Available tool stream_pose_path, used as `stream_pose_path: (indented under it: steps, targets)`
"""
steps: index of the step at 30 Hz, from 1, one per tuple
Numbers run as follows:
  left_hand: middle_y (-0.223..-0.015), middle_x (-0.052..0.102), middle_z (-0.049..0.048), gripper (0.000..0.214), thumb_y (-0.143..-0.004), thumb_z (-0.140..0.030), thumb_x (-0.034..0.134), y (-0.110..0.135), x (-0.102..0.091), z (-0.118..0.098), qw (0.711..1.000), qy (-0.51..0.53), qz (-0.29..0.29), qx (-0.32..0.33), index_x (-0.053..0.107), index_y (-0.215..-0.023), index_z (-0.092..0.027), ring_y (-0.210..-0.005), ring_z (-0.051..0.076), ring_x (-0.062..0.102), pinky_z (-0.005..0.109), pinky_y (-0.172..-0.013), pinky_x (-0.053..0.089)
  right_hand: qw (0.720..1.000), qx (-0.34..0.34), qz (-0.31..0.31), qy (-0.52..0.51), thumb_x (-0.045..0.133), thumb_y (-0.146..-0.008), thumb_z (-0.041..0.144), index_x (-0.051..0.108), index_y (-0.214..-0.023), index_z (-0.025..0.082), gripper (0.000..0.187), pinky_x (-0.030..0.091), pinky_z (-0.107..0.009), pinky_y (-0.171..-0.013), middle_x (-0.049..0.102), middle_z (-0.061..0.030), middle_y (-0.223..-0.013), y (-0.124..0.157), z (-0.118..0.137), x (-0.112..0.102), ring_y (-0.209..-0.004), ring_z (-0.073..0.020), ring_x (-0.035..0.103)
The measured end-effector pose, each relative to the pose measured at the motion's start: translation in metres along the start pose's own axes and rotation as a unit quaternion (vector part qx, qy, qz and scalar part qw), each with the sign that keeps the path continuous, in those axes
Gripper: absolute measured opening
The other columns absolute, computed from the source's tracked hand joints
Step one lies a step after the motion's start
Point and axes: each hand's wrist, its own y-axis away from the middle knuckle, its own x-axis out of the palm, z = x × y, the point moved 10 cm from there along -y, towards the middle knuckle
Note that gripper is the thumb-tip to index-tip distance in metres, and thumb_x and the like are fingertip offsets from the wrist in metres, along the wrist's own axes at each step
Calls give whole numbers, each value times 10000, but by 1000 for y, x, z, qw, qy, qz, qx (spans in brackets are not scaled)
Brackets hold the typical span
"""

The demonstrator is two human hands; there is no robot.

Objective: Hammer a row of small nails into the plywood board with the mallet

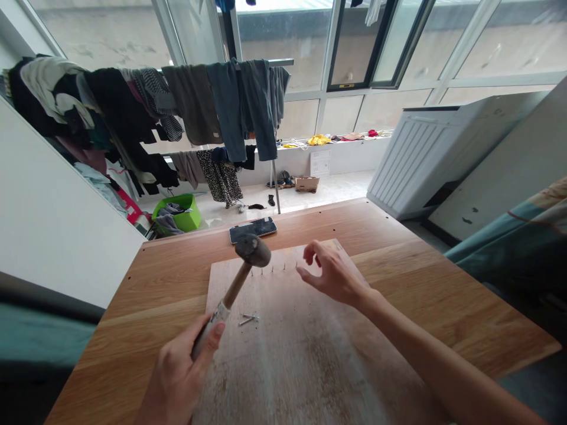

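My left hand is wrapped round the pale grip of a mallet, whose dark head is raised over the far left part of a worn wooden board. Several nails stand upright in a row near the board's far edge. Beside the rightmost of them is my right hand, its fingers curled and its thumb held apart, with nothing seen between them. A few loose nails lie on the board, right of the mallet's grip.
The board rests on a wooden table. A phone lies near the table's far edge. Beyond are a green basket, a rack of hanging clothes and a white ribbed cabinet-like unit at the right.
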Motion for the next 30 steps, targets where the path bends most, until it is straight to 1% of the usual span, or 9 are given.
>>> stream_pose_path:
  steps: [2,4,6,9,12,15,19,25,30]
  targets:
    - [-443,538,-24,631,-830,-810,497,3,-7,20,1000,9,-12,-27,756,-912,-241,-397,189,552,238,-394,415,995,-56,82,4,660,-910,233,562,-929,210,102,468,-285,-717,661,-34,-910,6,39,24,-778,-172,598]
    - [-436,526,-31,643,-820,-829,498,5,-11,35,998,22,-26,-43,747,-905,-243,-367,179,521,234,-375,405,976,-131,173,30,680,-907,202,613,-1006,180,122,491,-292,-751,689,-82,-1016,13,83,59,-863,-191,627]
    - [-447,537,-31,638,-816,-835,501,6,-11,43,998,29,-28,-50,734,-880,-244,-354,170,504,230,-366,402,950,-189,229,98,672,-903,175,649,-1012,130,121,505,-332,-789,700,-113,-957,18,115,93,-882,-228,642]
    - [-424,500,-36,618,-822,-831,505,8,-10,47,998,28,-25,-48,704,-799,-247,-354,165,490,224,-363,395,922,-219,266,177,616,-897,99,683,-954,91,88,502,-361,-746,712,-133,-888,15,136,129,-824,-252,660]
    - [-408,474,-37,604,-823,-826,521,12,-12,47,999,26,-29,-36,701,-778,-251,-397,177,528,215,-359,374,921,-202,277,186,618,-871,69,700,-941,94,111,475,-326,-646,718,-108,-818,8,135,137,-719,-220,657]
    - [-415,487,-35,601,-827,-820,527,15,-14,46,999,31,-30,-31,723,-812,-253,-433,182,560,208,-361,368,933,-189,267,152,647,-862,92,712,-927,134,101,452,-275,-630,714,-86,-848,8,125,119,-743,-186,646]
    - [-413,489,-44,628,-826,-825,518,15,-9,45,998,46,-15,-44,744,-884,-243,-386,168,513,216,-376,408,960,-151,236,-23,668,-809,38,717,-996,187,244,464,-224,-658,689,-29,-916,12,96,74,-705,-116,601]
    - [-550,646,-9,689,-782,-852,535,10,5,51,994,75,19,-72,742,-960,-219,-393,165,545,234,-392,462,996,-7,20,-84,616,-814,137,649,-845,207,83,515,-273,-679,675,-13,-808,1,-15,-6,-722,-159,625]
    - [-484,553,-30,618,-810,-814,556,11,12,46,994,78,19,-69,724,-866,-222,-392,158,522,219,-379,433,994,45,-47,-84,613,-846,286,635,-831,207,84,556,-332,-732,705,-43,-824,-3,-65,-19,-732,-187,659]
